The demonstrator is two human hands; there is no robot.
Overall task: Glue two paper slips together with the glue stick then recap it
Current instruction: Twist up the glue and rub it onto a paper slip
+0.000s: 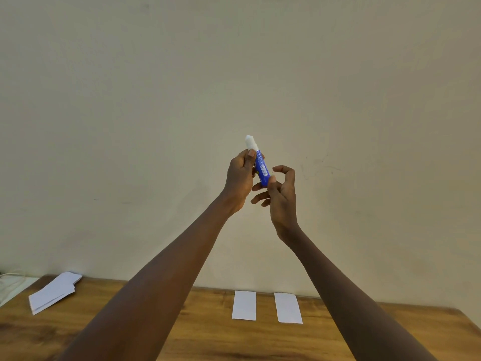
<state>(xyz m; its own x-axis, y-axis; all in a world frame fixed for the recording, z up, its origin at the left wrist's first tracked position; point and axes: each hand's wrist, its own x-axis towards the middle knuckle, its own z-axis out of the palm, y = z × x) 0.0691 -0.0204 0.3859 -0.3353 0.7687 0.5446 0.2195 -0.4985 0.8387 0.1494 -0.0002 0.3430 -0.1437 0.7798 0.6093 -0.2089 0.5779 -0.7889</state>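
Far left of and well below the glue stick (261,168), a loose stack of white paper (53,291) lies on the wooden table (208,332) near its back edge, w/ pale cords (10,280) just off the table's corner beyond it. The left hand (240,175) is raised in front of the plain wall (234,74), fingers (251,153) and thumb wrapped round the stick's upper blue body, just under its white top end; can't tell if that white end is a cap or bare glue. The stick is held in the air, well clear of the table, tilted w/ the white end up and a bit left. The right hand (282,194) sits at the stick's lower right, thumb against the bottom end and the lower fingers behind it, pinching the base, index finger crooked and apart from it. Straight below the stick, two paper slips lie flat side by side, not touching: the left slip (244,305) and, right of it, the right slip (287,307), both btwn the forearms.
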